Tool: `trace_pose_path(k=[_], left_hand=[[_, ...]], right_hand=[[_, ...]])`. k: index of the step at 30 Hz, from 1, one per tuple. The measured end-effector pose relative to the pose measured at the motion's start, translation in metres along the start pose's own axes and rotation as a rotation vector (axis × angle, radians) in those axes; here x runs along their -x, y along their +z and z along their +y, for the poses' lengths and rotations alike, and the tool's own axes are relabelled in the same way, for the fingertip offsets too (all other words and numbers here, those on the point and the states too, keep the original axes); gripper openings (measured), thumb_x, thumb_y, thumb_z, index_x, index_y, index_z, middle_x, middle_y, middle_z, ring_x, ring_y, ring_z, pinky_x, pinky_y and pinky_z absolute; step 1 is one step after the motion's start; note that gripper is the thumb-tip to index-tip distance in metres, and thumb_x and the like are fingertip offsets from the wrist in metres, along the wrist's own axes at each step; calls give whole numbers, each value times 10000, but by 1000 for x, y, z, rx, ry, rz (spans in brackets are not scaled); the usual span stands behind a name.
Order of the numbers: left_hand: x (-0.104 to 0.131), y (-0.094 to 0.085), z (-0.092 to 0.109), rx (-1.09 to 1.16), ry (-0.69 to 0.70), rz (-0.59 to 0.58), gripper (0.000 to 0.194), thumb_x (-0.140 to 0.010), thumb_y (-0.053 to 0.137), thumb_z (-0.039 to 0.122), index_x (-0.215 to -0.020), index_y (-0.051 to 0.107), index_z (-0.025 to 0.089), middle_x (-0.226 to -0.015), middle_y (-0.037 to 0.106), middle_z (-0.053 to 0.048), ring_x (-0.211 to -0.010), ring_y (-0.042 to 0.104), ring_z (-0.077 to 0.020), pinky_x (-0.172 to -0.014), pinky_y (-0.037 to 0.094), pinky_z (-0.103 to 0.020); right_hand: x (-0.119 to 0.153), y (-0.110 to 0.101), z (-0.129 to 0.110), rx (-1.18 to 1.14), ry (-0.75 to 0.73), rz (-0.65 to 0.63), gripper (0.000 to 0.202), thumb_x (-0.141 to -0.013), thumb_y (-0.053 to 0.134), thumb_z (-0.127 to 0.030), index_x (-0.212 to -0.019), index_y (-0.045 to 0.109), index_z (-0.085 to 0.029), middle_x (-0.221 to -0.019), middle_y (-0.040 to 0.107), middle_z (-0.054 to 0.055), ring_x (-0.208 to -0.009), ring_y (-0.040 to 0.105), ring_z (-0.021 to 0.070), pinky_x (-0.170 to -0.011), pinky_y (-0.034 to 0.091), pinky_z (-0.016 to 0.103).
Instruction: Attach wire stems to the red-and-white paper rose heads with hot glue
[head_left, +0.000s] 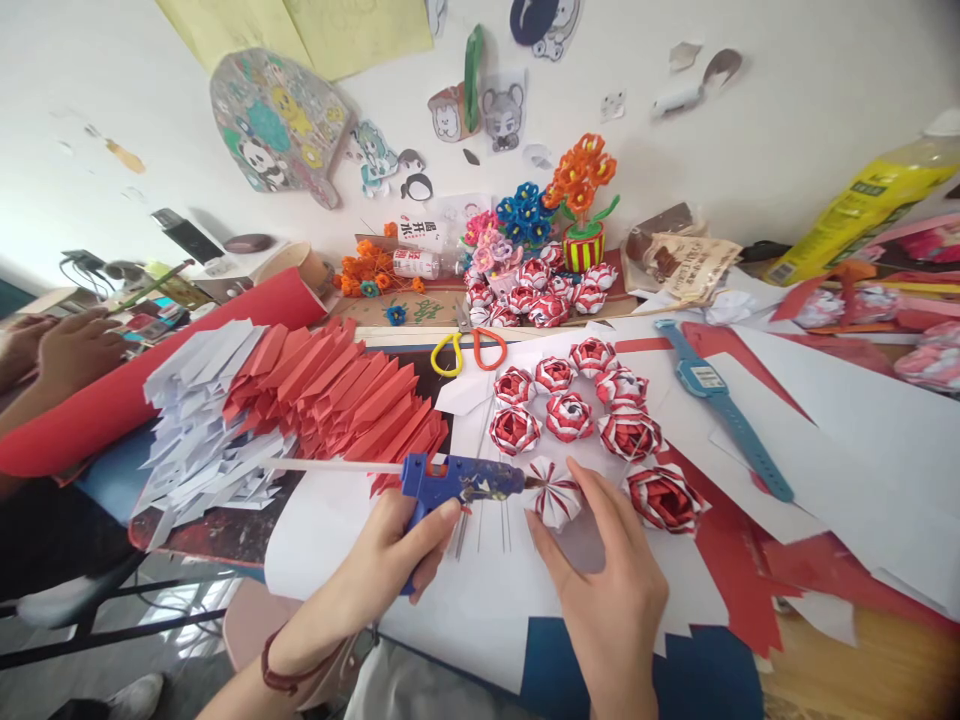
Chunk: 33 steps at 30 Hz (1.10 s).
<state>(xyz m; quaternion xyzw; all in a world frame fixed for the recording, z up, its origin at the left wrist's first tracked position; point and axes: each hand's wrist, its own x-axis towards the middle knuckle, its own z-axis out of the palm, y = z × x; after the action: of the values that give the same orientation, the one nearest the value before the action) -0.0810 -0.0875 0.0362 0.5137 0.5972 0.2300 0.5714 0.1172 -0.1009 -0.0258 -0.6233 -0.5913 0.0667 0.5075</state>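
Note:
My left hand (420,540) is wrapped round the handle of a blue glue gun (472,478), with a long white glue stick out of its back. The gun's nozzle meets the centre of a white and red paper flower (556,494), which shows its striped underside. Thumb and fingers of my right hand (600,560) hold this flower at its edges. Above and to the right of it lie several red and white paper roses (568,416) on white paper. Thin wires (481,530) lie under the gun.
Stacks of folded red strips (337,390) and white strips (210,430) lie left, beside a red roll (172,370). Scissors (469,350), a blue watch (720,400) and flower pots (583,246) stand or lie beyond. Another person's hands (67,350) are at far left.

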Motion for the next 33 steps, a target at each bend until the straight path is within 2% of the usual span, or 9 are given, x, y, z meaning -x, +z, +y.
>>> trace_pose_path(k=[10, 15, 22, 27, 33], left_hand=[[2, -1, 0, 19, 0, 5, 568, -904, 504, 670, -606, 461, 187, -392, 394, 61, -365, 383, -62, -403, 313, -187], [2, -3, 1, 113, 39, -41, 549, -910, 493, 668, -788, 597, 143, -396, 434, 61, -361, 406, -75, -413, 302, -196], [4, -6, 2, 119, 28, -130, 543, -918, 517, 623, -994, 664, 106, -368, 470, 54, -337, 364, -70, -409, 260, -192], [4, -5, 1, 85, 17, -133, 577, -917, 486, 658, -771, 645, 123, -371, 462, 38, -332, 358, -60, -404, 254, -194], [7, 2, 3, 69, 18, -44, 593, -871, 501, 721, -703, 568, 157, -462, 514, 19, -388, 418, -79, -416, 288, -206]], right_hand=[[2, 0, 1, -1, -9, 9, 440, -868, 722, -289, -1284, 621, -184, -1220, 679, 73, -1095, 665, 193, -947, 520, 261], [1, 1, 1, -10, -16, 15, 436, -870, 719, -280, -1283, 621, -181, -1219, 679, 76, -1096, 663, 193, -956, 515, 264], [2, 0, 1, -10, -10, 1, 436, -871, 717, -288, -1283, 619, -186, -1227, 675, 72, -1107, 659, 190, -950, 513, 254], [2, -1, 1, -24, -7, -2, 425, -874, 713, -284, -1276, 621, -183, -1213, 678, 75, -1098, 660, 190, -956, 518, 263], [2, -1, 2, -24, -26, 5, 428, -868, 719, -267, -1276, 617, -187, -1204, 682, 80, -1100, 661, 200, -962, 532, 288]])
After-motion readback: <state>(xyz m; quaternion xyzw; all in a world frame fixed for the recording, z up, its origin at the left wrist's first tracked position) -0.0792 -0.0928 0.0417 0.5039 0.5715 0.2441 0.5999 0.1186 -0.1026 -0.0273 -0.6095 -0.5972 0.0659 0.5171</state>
